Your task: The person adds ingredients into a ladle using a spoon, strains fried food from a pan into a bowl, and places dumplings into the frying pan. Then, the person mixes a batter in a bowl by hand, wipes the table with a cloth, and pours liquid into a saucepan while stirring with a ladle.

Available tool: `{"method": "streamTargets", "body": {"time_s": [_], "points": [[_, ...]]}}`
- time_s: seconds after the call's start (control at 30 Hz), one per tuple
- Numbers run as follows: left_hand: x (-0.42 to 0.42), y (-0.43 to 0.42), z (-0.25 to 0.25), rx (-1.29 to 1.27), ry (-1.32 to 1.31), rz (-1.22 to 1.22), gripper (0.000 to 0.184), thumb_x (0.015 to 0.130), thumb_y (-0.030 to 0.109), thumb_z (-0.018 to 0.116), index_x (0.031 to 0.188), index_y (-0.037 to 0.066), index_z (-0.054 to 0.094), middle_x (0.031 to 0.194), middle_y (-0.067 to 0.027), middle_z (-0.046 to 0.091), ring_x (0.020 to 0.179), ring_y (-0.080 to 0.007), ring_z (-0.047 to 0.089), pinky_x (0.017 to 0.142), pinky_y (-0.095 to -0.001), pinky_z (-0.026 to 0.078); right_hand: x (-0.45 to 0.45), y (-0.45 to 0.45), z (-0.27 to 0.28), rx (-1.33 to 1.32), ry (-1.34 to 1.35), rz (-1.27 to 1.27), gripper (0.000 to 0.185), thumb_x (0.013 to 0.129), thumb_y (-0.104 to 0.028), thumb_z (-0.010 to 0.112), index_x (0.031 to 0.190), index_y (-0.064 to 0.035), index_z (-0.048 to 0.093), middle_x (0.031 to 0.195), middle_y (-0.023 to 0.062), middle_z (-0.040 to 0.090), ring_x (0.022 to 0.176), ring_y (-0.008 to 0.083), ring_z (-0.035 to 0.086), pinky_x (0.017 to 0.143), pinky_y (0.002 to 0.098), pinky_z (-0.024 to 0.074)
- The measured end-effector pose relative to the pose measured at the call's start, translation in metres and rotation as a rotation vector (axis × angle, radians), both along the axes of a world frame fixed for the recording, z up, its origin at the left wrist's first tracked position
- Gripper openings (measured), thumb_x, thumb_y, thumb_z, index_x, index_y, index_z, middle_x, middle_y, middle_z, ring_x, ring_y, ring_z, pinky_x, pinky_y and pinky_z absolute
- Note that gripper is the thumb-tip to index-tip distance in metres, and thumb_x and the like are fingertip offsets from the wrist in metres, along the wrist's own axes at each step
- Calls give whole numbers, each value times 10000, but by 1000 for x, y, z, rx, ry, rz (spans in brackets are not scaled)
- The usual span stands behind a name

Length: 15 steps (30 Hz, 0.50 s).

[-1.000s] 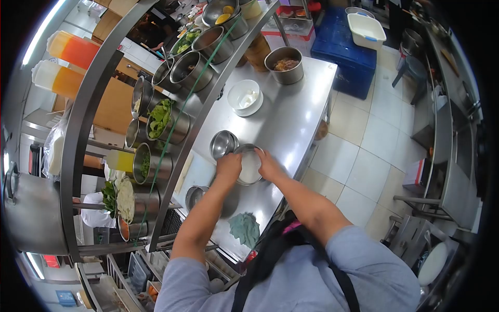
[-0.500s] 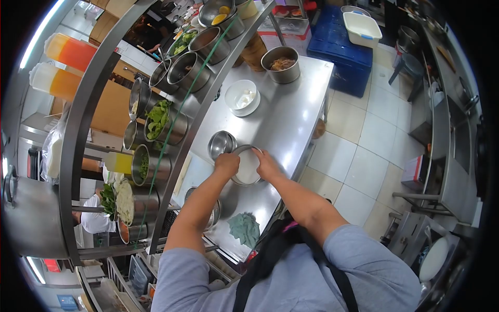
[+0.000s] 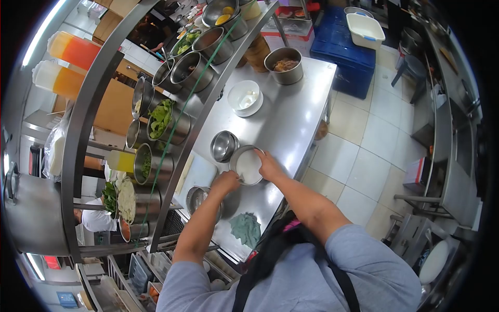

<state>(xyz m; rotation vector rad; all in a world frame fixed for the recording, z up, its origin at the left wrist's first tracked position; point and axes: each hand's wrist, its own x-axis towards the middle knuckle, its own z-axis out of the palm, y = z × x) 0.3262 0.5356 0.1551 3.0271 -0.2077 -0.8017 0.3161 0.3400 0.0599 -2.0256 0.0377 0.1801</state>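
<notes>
A round metal pot (image 3: pixel 233 161) holding a smooth white substance (image 3: pixel 248 165) stands on the steel table. On its right side, my right hand (image 3: pixel 269 166) grips the rim, thumb towards the inside. My left hand (image 3: pixel 226 182) is closed at the pot's near left edge, fingertips over the rim; whatever it may hold is too small to make out. Just beyond the pot sit nested metal bowls (image 3: pixel 223 146). Near my left forearm is another metal bowl (image 3: pixel 196 198), partly hidden by the arm. A crumpled green cloth (image 3: pixel 245 229) lies close to my body.
White bowls (image 3: pixel 244 98) and a metal pot with brown food (image 3: pixel 284 65) stand farther along the steel table (image 3: pixel 291 112). A steel shelf (image 3: pixel 204 112) with several food containers runs along the left. Behind the table is a blue cooler (image 3: pixel 345 73). Another person (image 3: pixel 99 216) is beyond the shelf.
My left hand has slid along the rim from the pot's left side towards my body, showing more of the white contents. My right hand keeps its grip. The view has shifted slightly.
</notes>
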Motion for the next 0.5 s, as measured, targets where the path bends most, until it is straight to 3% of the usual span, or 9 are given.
{"method": "streamTargets", "body": {"time_s": [0.13, 0.2, 0.33, 0.4, 0.43, 0.5], "points": [[1, -17, 22, 114, -140, -85, 253, 824, 151, 588, 1013, 115, 752, 1000, -202, 711, 971, -364, 690, 861, -455, 546, 1, 3, -8, -20, -26, 7, 744, 783, 49, 518, 1476, -188, 381, 1514, 165, 364, 1298, 395, 478, 1074, 446, 423], [10, -24, 29, 198, -234, -245, 234, 824, 121, 586, 986, 77, 750, 946, -211, 712, 908, -352, 708, 786, -449, 566, 0, -1, 1, 44, -41, 2, 764, 738, 92, 510, 1461, -129, 401, 1438, 246, 415, 1270, 443, 475, 1066, 446, 421], [15, -38, 17, 248, -233, -345, 235, 826, 100, 575, 980, 51, 746, 924, -187, 719, 885, -339, 714, 739, -442, 572, 2, 0, -2, 20, -77, 14, 771, 738, 92, 510, 1466, -135, 394, 1435, 240, 414, 1271, 439, 473, 1065, 442, 421], [12, -42, 0, 375, -152, -412, 213, 874, 138, 563, 964, 64, 742, 995, -157, 727, 920, -310, 716, 771, -406, 572, 2, -2, 3, -6, -14, 26, 771, 739, 93, 505, 1468, -128, 388, 1425, 240, 419, 1269, 435, 474, 1064, 440, 422], [18, -42, -1, 372, -154, -414, 213, 874, 138, 563, 964, 64, 742, 995, -157, 727, 920, -310, 716, 771, -406, 572, 3, -2, 5, -10, -15, 24, 771, 739, 93, 505, 1468, -128, 388, 1425, 240, 419, 1269, 435, 474, 1064, 440, 422], [33, -38, 1, 318, 28, -147, 251, 887, 165, 556, 1038, 54, 724, 1074, -162, 717, 1013, -319, 696, 837, -417, 559, 2, -3, 8, 4, -26, 29, 771, 738, 99, 499, 1469, -118, 384, 1408, 237, 431, 1260, 433, 480, 1058, 438, 427]]}}
